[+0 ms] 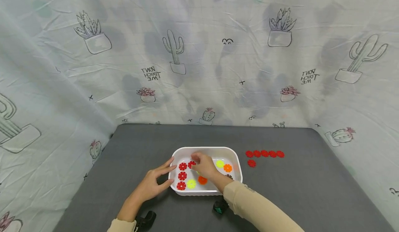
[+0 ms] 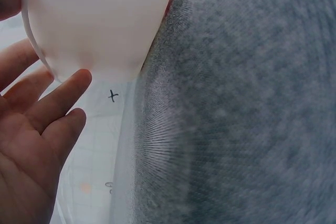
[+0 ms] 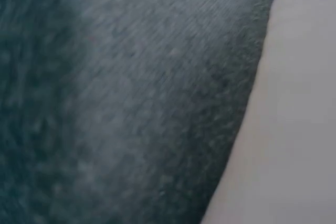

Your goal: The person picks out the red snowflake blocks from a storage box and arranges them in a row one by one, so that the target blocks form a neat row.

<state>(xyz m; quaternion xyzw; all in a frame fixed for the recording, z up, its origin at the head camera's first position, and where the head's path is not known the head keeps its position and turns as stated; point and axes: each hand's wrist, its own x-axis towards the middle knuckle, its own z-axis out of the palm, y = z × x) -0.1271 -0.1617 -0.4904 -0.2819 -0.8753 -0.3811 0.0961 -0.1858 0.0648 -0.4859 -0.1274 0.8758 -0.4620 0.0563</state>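
Observation:
A white tray holds several flat notched plastic discs in red, yellow, orange and a dark colour. My left hand rests against the tray's left side with fingers spread; in the left wrist view its fairly straight fingers touch the wall and rim of the tray. Inside the tray, my right hand reaches down with bent fingers around a red disc, partly hidden by them. I cannot tell whether they pinch it. Three more red discs line the tray's left end. The right wrist view shows only the sleeve and grey cloth.
On the grey table, right of the tray, a row of several red discs lies with a single red disc in front of it. A printed cloth hangs behind the table and at both sides.

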